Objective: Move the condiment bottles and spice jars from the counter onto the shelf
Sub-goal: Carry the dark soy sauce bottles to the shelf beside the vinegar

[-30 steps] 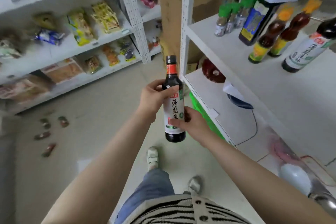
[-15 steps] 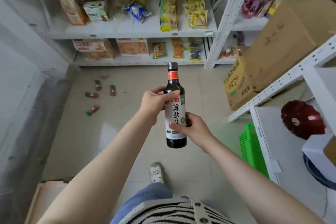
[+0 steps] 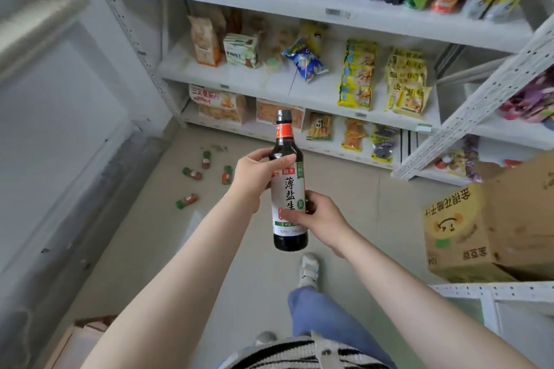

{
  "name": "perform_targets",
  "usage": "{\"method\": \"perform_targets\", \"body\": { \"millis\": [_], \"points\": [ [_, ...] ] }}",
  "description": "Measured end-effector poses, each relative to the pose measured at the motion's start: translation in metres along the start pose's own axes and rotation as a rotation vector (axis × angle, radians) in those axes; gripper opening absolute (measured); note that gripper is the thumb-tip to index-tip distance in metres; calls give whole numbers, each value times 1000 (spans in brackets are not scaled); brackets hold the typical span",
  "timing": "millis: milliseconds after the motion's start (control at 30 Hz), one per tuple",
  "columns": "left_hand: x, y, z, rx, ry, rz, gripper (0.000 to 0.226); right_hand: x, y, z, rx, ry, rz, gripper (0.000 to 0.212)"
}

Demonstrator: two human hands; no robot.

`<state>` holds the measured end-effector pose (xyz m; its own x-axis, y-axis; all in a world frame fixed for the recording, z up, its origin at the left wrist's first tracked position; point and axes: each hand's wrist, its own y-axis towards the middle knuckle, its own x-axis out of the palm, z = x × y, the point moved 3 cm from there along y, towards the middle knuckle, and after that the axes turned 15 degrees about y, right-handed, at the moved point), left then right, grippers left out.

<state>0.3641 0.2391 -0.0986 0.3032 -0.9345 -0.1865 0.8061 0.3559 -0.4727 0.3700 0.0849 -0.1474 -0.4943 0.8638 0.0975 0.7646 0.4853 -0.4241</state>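
White shelves (image 3: 314, 90) fill the back and right, their upper tiers cut off by the frame; the snack packets (image 3: 356, 78) on them are blurred, so labels are hard to read. A cardboard box (image 3: 491, 225) sits at the right, partly out of frame. The bottle (image 3: 289, 186) is upright in mid-air above the floor, held in both hands. The left hand (image 3: 254, 177) wraps its shoulder, fingers curled behind and mostly hidden, thumb across the front. The right hand (image 3: 320, 219) pinches the lower label, thumb on the front, fingers hidden behind. Four small jars (image 3: 192, 174) lie on the floor, too small to identify.
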Motion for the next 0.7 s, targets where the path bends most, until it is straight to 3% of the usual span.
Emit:
{"method": "perform_targets", "body": {
  "millis": [233,367,700],
  "points": [
    [-21,87,56,-47,-49,125,48,-11,113,-61,29,-83,-159,52],
    [-44,130,95,7,-94,218,43,-7,174,-112,-1,-100,-263,47],
    [-155,246,156,57,-74,354,28,73,323,-193,-79,-167,-398,48]
  ]
}}
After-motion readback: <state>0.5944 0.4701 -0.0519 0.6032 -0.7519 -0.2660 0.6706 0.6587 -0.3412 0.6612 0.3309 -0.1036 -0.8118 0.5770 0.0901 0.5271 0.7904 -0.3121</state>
